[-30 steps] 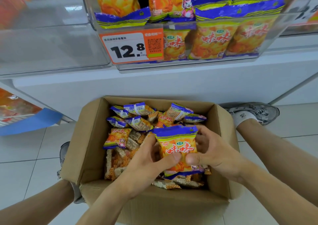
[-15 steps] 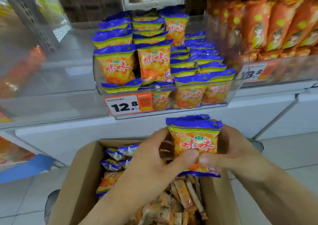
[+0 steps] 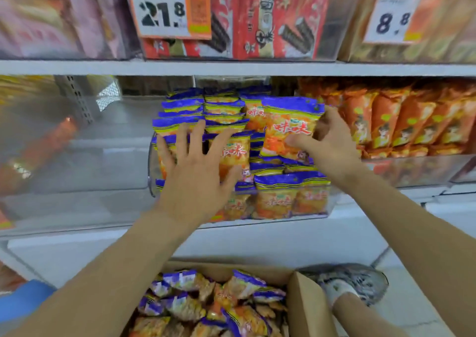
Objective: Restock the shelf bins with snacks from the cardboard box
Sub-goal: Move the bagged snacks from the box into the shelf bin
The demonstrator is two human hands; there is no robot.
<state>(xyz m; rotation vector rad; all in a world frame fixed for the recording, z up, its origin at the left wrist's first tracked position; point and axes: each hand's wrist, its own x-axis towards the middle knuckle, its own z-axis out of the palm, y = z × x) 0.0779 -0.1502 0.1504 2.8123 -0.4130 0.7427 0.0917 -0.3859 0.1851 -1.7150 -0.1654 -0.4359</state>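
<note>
Right hand pinches a snack packet upright over the clear shelf bin, above the stacked packets. Left hand, fingers spread, presses flat on the bin's front packets. Cardboard box sits below on the floor.

Shop, price tags, stocked snack bins

Your right hand grips an orange snack packet with a blue-and-yellow top band, upright above the right half of the clear plastic shelf bin full of like packets. Your left hand, fingers spread, lies against the packets at the bin's left end. The brown cardboard box of snacks sits on the floor below.
</note>
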